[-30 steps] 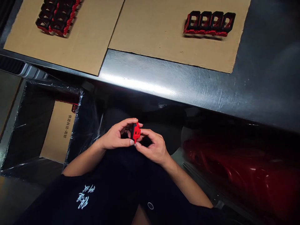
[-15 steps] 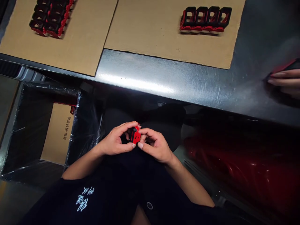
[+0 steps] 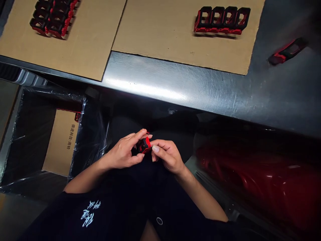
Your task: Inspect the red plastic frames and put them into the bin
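Note:
Below the table's front edge, over my lap, both hands pinch one small red and black plastic part. My left hand curls its fingers around the part's left side. My right hand grips its right side with thumb and fingers closed. On the right cardboard sheet stands a row of several black and red parts. A block of the same parts sits on the left cardboard sheet.
A single red and black part lies on the bare steel table at the far right. A box lined with black plastic film stands at my lower left. A bin of red parts under film sits at my lower right.
The part has been turned in my fingers, its red face now tilted sideways. Another person's hand that reached in at the right edge is gone, leaving a single part on the table.

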`<move>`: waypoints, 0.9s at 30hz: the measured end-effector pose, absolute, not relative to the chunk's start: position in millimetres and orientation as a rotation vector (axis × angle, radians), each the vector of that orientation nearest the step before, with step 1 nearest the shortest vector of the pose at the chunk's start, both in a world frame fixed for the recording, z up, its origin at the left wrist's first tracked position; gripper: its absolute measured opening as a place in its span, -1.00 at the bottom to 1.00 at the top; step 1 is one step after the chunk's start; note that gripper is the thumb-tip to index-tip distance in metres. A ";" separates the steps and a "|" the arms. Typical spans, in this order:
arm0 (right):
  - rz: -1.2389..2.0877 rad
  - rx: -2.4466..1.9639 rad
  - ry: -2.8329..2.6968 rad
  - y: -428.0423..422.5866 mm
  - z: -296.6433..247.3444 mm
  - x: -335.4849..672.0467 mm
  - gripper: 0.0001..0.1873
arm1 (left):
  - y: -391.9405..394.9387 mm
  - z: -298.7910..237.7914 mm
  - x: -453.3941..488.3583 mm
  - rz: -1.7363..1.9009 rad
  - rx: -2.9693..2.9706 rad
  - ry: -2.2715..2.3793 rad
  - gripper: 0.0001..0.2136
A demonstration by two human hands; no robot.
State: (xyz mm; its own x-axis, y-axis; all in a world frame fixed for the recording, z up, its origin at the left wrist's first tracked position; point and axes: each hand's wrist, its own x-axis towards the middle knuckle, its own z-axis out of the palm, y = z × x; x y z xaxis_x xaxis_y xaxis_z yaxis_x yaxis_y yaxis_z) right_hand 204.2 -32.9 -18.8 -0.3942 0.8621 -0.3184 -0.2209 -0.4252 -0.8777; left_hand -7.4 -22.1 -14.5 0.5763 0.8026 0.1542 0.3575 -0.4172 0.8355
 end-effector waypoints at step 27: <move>1.430 -1.080 -1.432 -41.2 -26.8 192.6 -0.87 | -33.0 -13.6 9.8 1.007 1.895 1.180 -0.20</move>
